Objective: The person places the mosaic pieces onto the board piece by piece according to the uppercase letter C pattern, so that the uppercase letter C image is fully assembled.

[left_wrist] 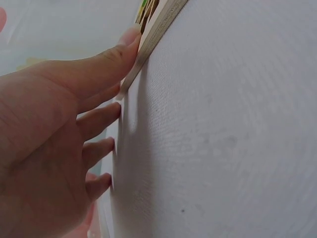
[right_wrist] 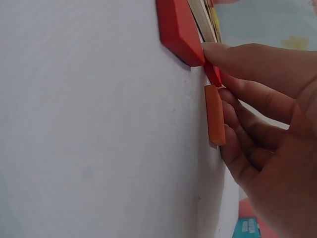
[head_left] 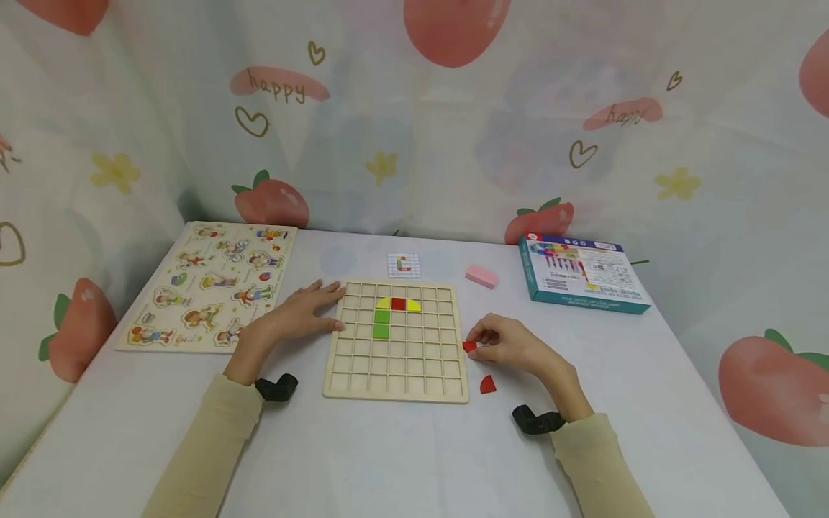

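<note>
A wooden grid board [head_left: 395, 374] lies in front of me with yellow, red and green pieces [head_left: 396, 305] set near its top. My left hand [head_left: 327, 306] lies flat with straight fingers at the board's left edge [left_wrist: 158, 25]. In the left wrist view its thumb [left_wrist: 121, 54] presses that edge. My right hand [head_left: 481, 344] sits just right of the board. Its curled fingers pinch a small red piece [head_left: 469, 347], whose edge [right_wrist: 213, 74] shows in the right wrist view. An orange piece [right_wrist: 214, 115] lies by those fingers. A red quarter-circle piece [head_left: 487, 385] lies loose on the table.
A cartoon-figure puzzle board [head_left: 210, 284] lies at the left. A small pattern card [head_left: 404, 265] and a pink block [head_left: 482, 275] sit behind the grid board. A blue box [head_left: 583, 273] is at the right. Printed fabric walls surround the white table [head_left: 401, 453].
</note>
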The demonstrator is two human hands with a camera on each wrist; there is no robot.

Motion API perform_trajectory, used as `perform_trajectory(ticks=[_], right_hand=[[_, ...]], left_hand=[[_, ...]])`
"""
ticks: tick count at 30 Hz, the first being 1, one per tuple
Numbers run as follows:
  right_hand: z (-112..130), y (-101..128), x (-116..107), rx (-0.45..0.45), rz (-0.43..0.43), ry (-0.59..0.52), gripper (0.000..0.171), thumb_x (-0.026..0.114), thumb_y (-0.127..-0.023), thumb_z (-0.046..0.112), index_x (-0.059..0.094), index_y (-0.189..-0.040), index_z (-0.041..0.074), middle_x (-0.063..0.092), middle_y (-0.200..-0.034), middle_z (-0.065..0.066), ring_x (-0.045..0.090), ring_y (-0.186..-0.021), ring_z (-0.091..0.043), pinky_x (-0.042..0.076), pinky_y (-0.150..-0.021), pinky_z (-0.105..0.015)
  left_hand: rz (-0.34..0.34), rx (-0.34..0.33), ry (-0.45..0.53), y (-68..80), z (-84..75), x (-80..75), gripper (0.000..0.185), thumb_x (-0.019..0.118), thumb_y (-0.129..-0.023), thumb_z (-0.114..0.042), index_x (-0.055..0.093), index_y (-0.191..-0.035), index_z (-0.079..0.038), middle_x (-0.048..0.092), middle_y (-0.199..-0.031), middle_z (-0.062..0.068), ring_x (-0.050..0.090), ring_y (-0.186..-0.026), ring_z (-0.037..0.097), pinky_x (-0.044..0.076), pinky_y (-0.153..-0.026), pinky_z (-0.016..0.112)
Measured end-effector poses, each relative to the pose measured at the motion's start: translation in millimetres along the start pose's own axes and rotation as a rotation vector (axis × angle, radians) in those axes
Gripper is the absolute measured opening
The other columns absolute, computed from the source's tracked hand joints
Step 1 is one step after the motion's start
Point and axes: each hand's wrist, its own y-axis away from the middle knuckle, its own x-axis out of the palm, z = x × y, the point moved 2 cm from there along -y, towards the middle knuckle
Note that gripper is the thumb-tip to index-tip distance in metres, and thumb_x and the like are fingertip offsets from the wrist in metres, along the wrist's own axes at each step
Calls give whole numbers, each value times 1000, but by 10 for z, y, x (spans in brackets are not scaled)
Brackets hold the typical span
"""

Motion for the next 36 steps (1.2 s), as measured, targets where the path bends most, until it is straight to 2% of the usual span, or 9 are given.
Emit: perform_trajectory(ticks=[6,10,15,21,29,36], right_hand=[[21,-21,5,-14,-19,-3,11,77,-90,12,69,-98,11,63,-91,-2,57,-85,-19,51,-74,-27],[40,-25,-3,-13,-26,-7,12,78,-91,15,71,-100,11,63,-88,-2,57,-83,-19,51,-70,-25],[30,9,-58,34,-2,12,22,79,-91,21,71,-108,10,64,-93,-3,57,-87,-18,53,-74,-26],[12,114,-168,94,68,-8,29,82,-88,18,70,-112,7,64,-100,-6,57,-94,-22,54,-81,-32],[17,102,-185,91,84,29,18,81,-89,15,71,-103,8,65,-91,-4,58,-86,-19,53,-75,-28],[8,123,-200,140,95,28,24,84,-87,16,70,-104,8,64,-91,-4,58,-86,-20,53,-76,-29]], left_hand=[[0,-5,-4,-10,28,-11,79,71,-97,-38,35,-160,-7,23,-170,16,7,-158,45,5,-128,63],[3,-6,12,3,34,-12,78,71,-97,-37,35,-160,-7,22,-170,16,6,-158,45,3,-127,63],[1,5,20,1,41,0,78,71,-97,-38,35,-160,-7,23,-170,16,6,-158,45,3,-128,63],[7,-7,21,-11,43,16,79,71,-97,-39,35,-160,-9,23,-170,14,5,-159,44,3,-128,62],[2,-1,14,-16,51,14,79,71,-97,-38,35,-160,-8,23,-170,15,7,-159,44,4,-128,63],[1,8,16,-8,37,6,79,71,-97,-38,36,-160,-6,24,-169,17,8,-158,46,5,-127,64]])
